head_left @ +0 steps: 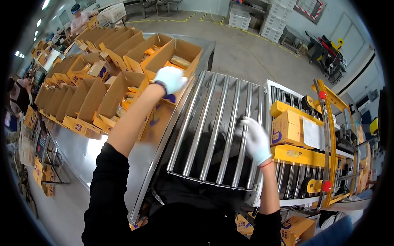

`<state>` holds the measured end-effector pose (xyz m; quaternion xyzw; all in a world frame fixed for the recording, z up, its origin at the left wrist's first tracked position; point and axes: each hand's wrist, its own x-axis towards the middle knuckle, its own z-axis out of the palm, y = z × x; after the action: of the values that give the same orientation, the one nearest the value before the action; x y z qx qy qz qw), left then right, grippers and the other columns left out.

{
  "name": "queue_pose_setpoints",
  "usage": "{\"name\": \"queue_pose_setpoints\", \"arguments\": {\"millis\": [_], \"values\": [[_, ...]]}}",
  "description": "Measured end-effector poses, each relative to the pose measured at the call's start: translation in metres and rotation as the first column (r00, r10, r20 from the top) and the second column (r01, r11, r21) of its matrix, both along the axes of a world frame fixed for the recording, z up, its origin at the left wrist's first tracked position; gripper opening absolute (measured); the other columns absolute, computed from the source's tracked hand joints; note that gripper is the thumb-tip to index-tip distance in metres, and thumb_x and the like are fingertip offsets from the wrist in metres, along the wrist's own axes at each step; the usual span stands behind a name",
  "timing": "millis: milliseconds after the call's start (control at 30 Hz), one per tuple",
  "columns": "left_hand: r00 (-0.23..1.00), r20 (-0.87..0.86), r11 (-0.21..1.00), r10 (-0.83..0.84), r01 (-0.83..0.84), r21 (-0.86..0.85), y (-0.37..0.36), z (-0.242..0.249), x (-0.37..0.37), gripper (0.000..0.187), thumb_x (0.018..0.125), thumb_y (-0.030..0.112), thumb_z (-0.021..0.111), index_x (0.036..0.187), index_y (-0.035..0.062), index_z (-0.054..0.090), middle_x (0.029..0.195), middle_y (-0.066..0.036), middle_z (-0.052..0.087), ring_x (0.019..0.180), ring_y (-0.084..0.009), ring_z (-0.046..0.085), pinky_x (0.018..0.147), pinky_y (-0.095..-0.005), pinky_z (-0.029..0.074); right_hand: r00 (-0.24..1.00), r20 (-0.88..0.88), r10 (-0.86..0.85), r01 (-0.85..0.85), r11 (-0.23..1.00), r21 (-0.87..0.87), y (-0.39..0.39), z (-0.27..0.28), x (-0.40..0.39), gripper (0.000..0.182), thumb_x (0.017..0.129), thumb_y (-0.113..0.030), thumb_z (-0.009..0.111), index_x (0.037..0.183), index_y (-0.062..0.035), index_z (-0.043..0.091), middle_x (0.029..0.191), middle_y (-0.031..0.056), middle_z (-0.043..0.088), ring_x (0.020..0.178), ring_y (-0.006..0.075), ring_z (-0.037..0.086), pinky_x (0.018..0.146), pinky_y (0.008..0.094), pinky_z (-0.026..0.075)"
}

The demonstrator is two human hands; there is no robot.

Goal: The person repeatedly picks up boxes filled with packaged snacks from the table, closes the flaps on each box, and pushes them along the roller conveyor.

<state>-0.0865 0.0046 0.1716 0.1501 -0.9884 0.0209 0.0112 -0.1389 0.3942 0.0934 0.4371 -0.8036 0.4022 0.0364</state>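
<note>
My left hand [170,80], in a white glove, is closed at the near edge of an open cardboard box [193,53]. Its fingertips are partly hidden. Inside that box lie packets in clear and orange wrapping [179,62]. My right hand [255,138], also gloved, hovers over the right end of the roller conveyor [211,127]. Its fingers are apart and slightly blurred, and I see nothing in them. To its right, a closed carton [286,127] sits between the yellow guides of a machine [328,143], with a pale sheet or plate against it.
Rows of open boxes [88,94] with orange packets stand on the metal table [78,143] at left. Co-workers [80,19] are at the far left. Stacked white crates [277,18] stand at the back. More cartons [297,227] lie below the machine.
</note>
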Motion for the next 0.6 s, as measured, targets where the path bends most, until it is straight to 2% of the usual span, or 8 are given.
{"name": "queue_pose_setpoints", "arguments": {"millis": [100, 133, 167, 233, 367, 433, 500, 600], "values": [[0.969, -0.202, 0.942, -0.141, 0.194, 0.274, 0.047, 0.019, -0.006, 0.050, 0.102, 0.045, 0.051, 0.094, 0.0017, 0.073, 0.097, -0.018, 0.076, 0.095, -0.0312, 0.074, 0.088, -0.0437, 0.057, 0.965, -0.225, 0.134, -0.127, 0.991, 0.047, -0.043, 0.032, 0.045, 0.074, 0.077, -0.019, 0.082, 0.144, -0.0027, 0.054, 0.147, 0.0191, 0.055, 0.140, 0.0440, 0.047, 0.119, 0.0516, 0.037], [0.961, -0.271, 0.379, -0.049, 0.269, 0.885, 0.052, 0.029, -0.002, 0.047, 0.101, 0.044, 0.058, 0.111, -0.0001, 0.072, 0.105, -0.016, 0.077, 0.100, -0.0279, 0.075, 0.093, -0.0419, 0.055, 0.967, -0.237, 0.093, -0.087, 0.996, 0.035, -0.049, 0.040, 0.052, 0.089, 0.071, -0.025, 0.088, 0.148, -0.0015, 0.049, 0.152, 0.0190, 0.050, 0.143, 0.0434, 0.043, 0.120, 0.0529, 0.033], [0.864, -0.497, 0.214, 0.073, 0.474, 0.854, 0.042, 0.010, -0.010, 0.048, 0.103, 0.039, 0.061, 0.130, -0.0010, 0.065, 0.116, -0.016, 0.075, 0.110, -0.0260, 0.072, 0.100, -0.0382, 0.053, 0.971, -0.241, 0.007, -0.003, 1.000, 0.017, -0.055, 0.040, 0.056, 0.098, 0.067, -0.027, 0.090, 0.150, -0.0004, 0.046, 0.154, 0.0191, 0.047, 0.145, 0.0437, 0.039, 0.122, 0.0534, 0.030], [0.664, -0.748, 0.916, -0.011, 0.306, 0.259, 0.040, 0.006, -0.022, 0.054, 0.103, 0.042, 0.059, 0.126, -0.0055, 0.068, 0.121, -0.025, 0.072, 0.117, -0.0340, 0.068, 0.106, -0.0406, 0.050, 0.964, -0.247, -0.096, 0.128, 0.985, 0.117, -0.061, 0.021, 0.042, 0.098, 0.068, -0.027, 0.090, 0.151, -0.0025, 0.045, 0.156, 0.0170, 0.046, 0.146, 0.0402, 0.038, 0.123, 0.0534, 0.028], [0.894, -0.431, 0.618, -0.123, 0.409, 0.671, 0.048, -0.017, -0.037, 0.045, 0.106, 0.042, 0.053, 0.125, 0.0060, 0.072, 0.126, -0.017, 0.072, 0.120, -0.0321, 0.066, 0.107, -0.0406, 0.049, 0.953, -0.298, -0.055, 0.067, 0.997, 0.030, -0.049, -0.013, -0.002, 0.044, 0.084, -0.028, 0.080, 0.121, -0.0043, 0.072, 0.120, 0.0106, 0.073, 0.120, 0.0274, 0.064, 0.112, 0.0458, 0.043], [0.943, -0.104, 0.809, -0.315, 0.324, 0.490, 0.063, 0.000, -0.053, 0.046, 0.109, 0.045, 0.043, 0.119, 0.0143, 0.076, 0.107, -0.011, 0.077, 0.104, -0.0338, 0.068, 0.094, -0.0441, 0.053, 0.999, -0.010, -0.044, 0.043, 0.999, -0.016, -0.041, 0.010, -0.009, 0.034, 0.090, -0.030, 0.076, 0.107, -0.0010, 0.076, 0.106, 0.0115, 0.076, 0.103, 0.0290, 0.070, 0.099, 0.0387, 0.052], [0.793, -0.317, 0.816, -0.520, 0.571, 0.090, 0.062, -0.044, -0.084, 0.048, 0.107, 0.046, 0.045, 0.101, 0.0127, 0.079, 0.090, -0.011, 0.076, 0.092, -0.0350, 0.067, 0.084, -0.0428, 0.053, 0.841, 0.540, -0.037, 0.133, 0.981, -0.140, -0.035, 0.006, -0.020, 0.033, 0.091, -0.030, 0.076, 0.107, -0.0010, 0.077, 0.102, 0.0149, 0.076, 0.097, 0.0333, 0.072, 0.093, 0.0368, 0.055], [0.887, -0.178, 0.892, -0.426, 0.445, 0.082, 0.094, -0.049, -0.108, 0.043, 0.105, 0.046, 0.050, 0.112, 0.0099, 0.071, 0.095, -0.013, 0.073, 0.093, -0.0373, 0.063, 0.090, -0.0485, 0.051, 0.986, -0.128, -0.109, 0.101, 0.992, -0.073, -0.033, 0.001, -0.053, 0.044, 0.086, -0.029, 0.079, 0.123, -0.0051, 0.072, 0.133, 0.0182, 0.067, 0.120, 0.0329, 0.065, 0.103, 0.0397, 0.050]]}}
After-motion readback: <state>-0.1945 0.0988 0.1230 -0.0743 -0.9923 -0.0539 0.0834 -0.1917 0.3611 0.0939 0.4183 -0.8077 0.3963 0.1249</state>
